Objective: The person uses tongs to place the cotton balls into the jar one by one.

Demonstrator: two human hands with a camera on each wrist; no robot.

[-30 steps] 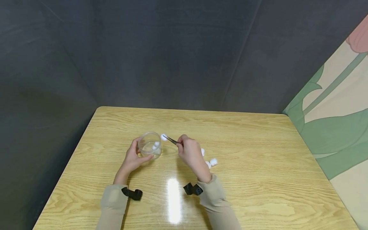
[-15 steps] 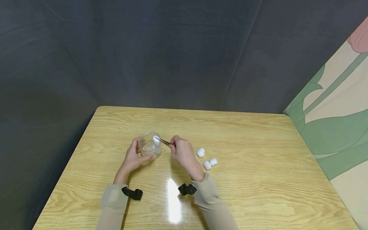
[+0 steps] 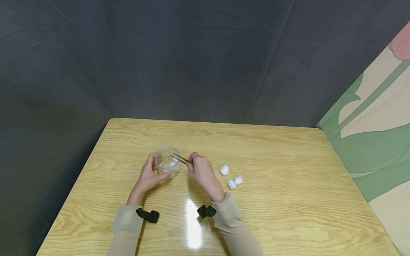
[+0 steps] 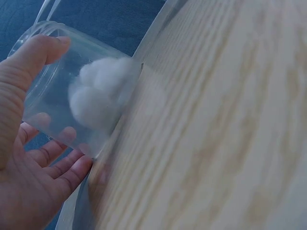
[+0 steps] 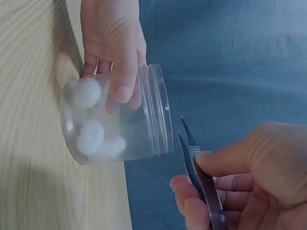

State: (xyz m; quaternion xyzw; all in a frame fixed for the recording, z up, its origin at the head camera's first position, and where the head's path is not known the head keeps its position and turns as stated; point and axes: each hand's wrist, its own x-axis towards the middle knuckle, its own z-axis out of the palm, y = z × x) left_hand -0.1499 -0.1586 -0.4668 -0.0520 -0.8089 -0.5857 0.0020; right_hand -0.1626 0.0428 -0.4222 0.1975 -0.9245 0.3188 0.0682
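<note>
My left hand [image 3: 150, 177] holds a clear plastic jar [image 5: 129, 129], thumb on one side and fingers on the other. The jar has no lid on and stands on the wooden table. Several white cotton balls [image 5: 90, 137] lie at its bottom, clustered together in the left wrist view. Between thumb and fingers, my right hand [image 3: 203, 173] pinches metal tweezers [image 5: 207, 187]. Their tips are apart with nothing between them, just outside the jar's mouth in the right wrist view.
Right of my right hand, a cotton ball [image 3: 224, 170] lies on the wooden table [image 3: 288, 185], with a pair of cotton balls [image 3: 231, 184] closer to me. Dark cloth [image 3: 192, 64] rises behind the table's far edge, and a floral cloth [image 3: 378, 149] hangs at the right.
The tweezers moved left with a cotton ball to the jar's mouth and let it drop inside. Their tips have spread apart. My left hand and the jar stay put.
</note>
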